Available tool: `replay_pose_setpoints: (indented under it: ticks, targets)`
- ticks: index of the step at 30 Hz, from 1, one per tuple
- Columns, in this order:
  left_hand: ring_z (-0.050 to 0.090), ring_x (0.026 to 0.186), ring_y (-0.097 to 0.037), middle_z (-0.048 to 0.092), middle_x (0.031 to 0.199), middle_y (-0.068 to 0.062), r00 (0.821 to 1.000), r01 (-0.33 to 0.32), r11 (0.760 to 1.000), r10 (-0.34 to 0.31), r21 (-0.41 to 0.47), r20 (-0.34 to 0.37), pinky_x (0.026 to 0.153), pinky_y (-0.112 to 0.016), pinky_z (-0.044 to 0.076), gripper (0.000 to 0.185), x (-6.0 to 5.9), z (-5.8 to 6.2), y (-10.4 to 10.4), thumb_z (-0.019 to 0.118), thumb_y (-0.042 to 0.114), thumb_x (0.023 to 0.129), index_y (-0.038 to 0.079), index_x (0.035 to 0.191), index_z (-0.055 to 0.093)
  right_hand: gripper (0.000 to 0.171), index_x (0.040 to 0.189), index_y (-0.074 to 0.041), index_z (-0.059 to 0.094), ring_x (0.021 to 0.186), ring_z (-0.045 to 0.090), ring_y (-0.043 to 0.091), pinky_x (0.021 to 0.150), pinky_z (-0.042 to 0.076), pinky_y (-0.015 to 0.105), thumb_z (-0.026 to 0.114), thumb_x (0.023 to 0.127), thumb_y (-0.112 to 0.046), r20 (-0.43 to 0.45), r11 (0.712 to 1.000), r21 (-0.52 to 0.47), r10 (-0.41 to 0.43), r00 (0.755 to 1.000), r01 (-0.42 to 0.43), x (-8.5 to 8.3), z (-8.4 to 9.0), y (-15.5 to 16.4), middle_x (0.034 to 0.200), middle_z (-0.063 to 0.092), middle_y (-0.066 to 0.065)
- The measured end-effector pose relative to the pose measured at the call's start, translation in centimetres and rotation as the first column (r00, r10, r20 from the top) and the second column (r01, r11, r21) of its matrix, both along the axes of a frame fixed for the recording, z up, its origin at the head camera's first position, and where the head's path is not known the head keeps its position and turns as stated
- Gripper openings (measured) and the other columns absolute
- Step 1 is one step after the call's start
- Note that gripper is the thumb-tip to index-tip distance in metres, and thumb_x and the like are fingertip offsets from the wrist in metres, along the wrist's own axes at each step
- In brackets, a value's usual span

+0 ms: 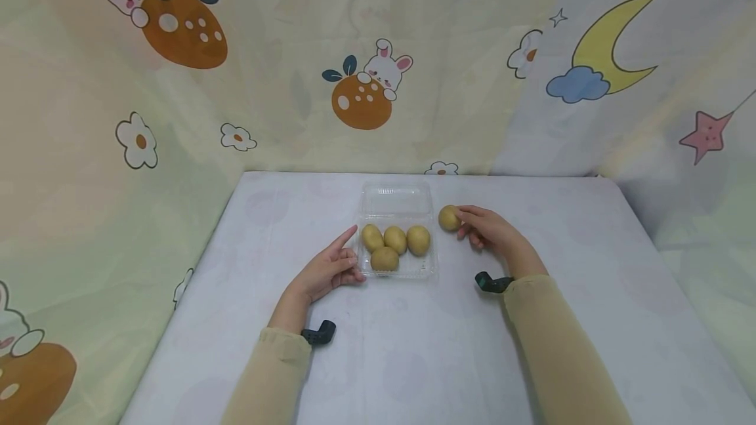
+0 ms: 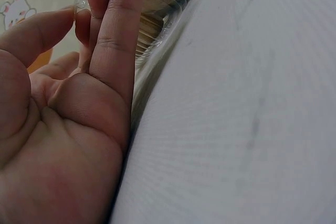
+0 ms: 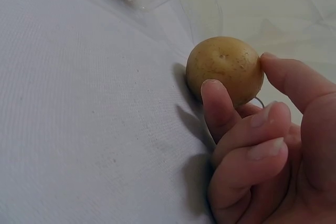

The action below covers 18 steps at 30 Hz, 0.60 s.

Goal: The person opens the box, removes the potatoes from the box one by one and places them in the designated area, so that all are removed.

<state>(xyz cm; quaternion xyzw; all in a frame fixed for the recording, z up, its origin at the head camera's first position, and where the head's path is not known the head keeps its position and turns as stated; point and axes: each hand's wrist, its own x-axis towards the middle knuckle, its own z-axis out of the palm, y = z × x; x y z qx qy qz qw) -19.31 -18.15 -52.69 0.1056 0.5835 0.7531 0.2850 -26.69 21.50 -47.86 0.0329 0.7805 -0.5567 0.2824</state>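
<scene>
Several potatoes (image 1: 394, 240) sit in the base of a clear plastic clamshell box (image 1: 426, 267), its lid (image 1: 397, 199) lying open toward the back. At the box's left edge, my left hand (image 1: 327, 272) holds the rim; its index finger stretches along the side. The left wrist view shows the thumb of that hand (image 2: 68, 108) against the clear rim. To the right of the box, my right hand (image 1: 487, 228) grips a single potato (image 3: 223, 69) between thumb and fingers. This potato is low over the table; whether it touches the cloth I cannot tell.
A white cloth covers the table (image 1: 378, 359). Behind it hangs a patterned curtain (image 1: 283, 71) with rabbits, flowers and a moon, which also runs down both sides. Each wrist wears a small black camera, such as the right one (image 1: 491, 283).
</scene>
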Motion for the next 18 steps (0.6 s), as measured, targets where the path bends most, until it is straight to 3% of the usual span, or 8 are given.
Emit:
replay_pose_setpoints:
  ticks: [9, 16, 18]
  targets:
    - [0.072, 0.086, -0.021, 0.054, 0.093, -0.003, 1.000, -0.006, 1.000, 0.006, -0.010, 0.005, 0.089, -0.040, 0.059, 0.075, 0.0, 0.0, -0.1, 0.054, 0.007, 0.101, 0.035, 0.158, 0.016, 0.059, 0.152, -0.014, 0.037, 0.056, 0.047, 0.013, 0.053, 0.046, 0.024, 0.050, 0.102, -0.041, -0.009, 1.000, 0.009, 0.004, 1.000, -0.004, 0.0, -0.2, 0.2, 0.100, 0.066, 0.014]
    - [0.072, 0.086, -0.021, 0.054, 0.092, -0.002, 1.000, -0.008, 1.000, 0.008, -0.016, 0.001, 0.089, -0.040, 0.059, 0.075, 0.0, -0.1, 0.0, 0.054, 0.007, 0.100, 0.036, 0.158, 0.016, 0.061, 0.149, -0.020, 0.042, 0.054, 0.047, 0.012, 0.051, 0.045, 0.024, 0.053, 0.098, -0.052, -0.040, 0.999, 0.019, -0.028, 0.999, 0.029, -1.3, -2.7, 1.3, 0.092, 0.066, 0.006]
    - [0.072, 0.086, -0.021, 0.054, 0.092, -0.002, 1.000, -0.009, 1.000, 0.009, -0.018, 0.001, 0.089, -0.040, 0.059, 0.074, 0.0, -0.2, 0.0, 0.055, 0.008, 0.100, 0.038, 0.157, 0.018, 0.060, 0.148, -0.021, 0.042, 0.053, 0.047, 0.012, 0.051, 0.045, 0.024, 0.053, 0.098, -0.052, -0.040, 0.999, 0.023, -0.028, 0.999, 0.029, -1.3, -2.5, 1.4, 0.092, 0.066, 0.006]
